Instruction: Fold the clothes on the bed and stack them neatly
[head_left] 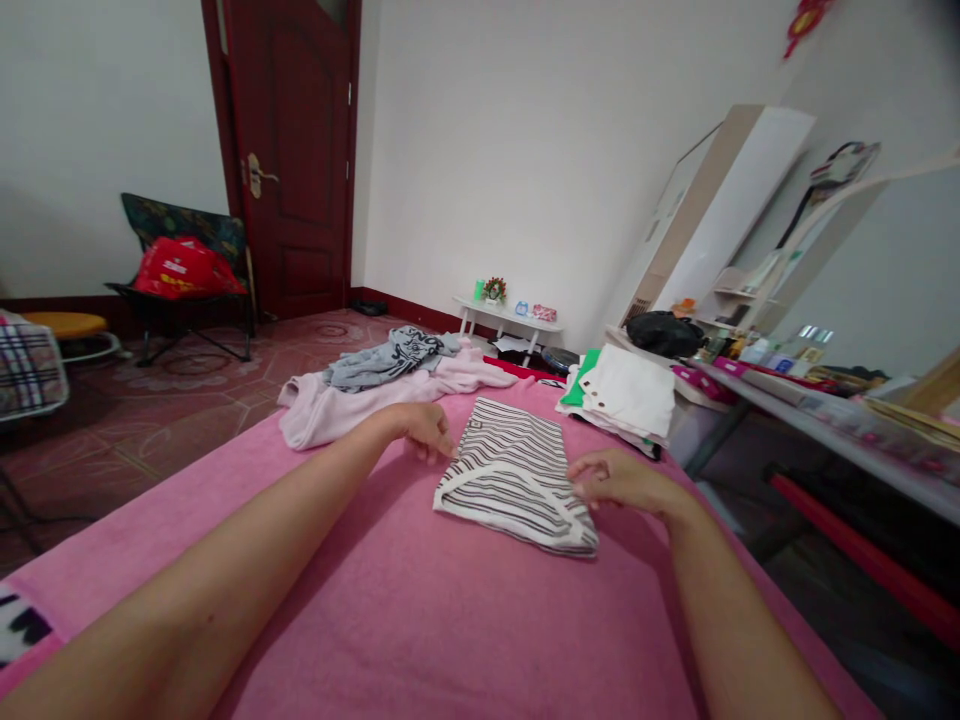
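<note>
A folded striped shirt (517, 450), white with dark lines, lies flat on the pink bedspread (420, 620). Its V-shaped neckline with pale trim faces me. My left hand (424, 430) is at the shirt's left edge, its fingers curled and pinching the fabric there. At the opposite edge, my right hand (619, 480) holds the cloth between bent thumb and fingers. The fingertips of both hands are partly hidden.
Beyond my left hand lie a crumpled grey garment (390, 358) and a pale pink one (322, 405). A stack of folded clothes (626, 390), white on top, sits at the far right. A cluttered dressing table (832, 420) borders the bed's right side.
</note>
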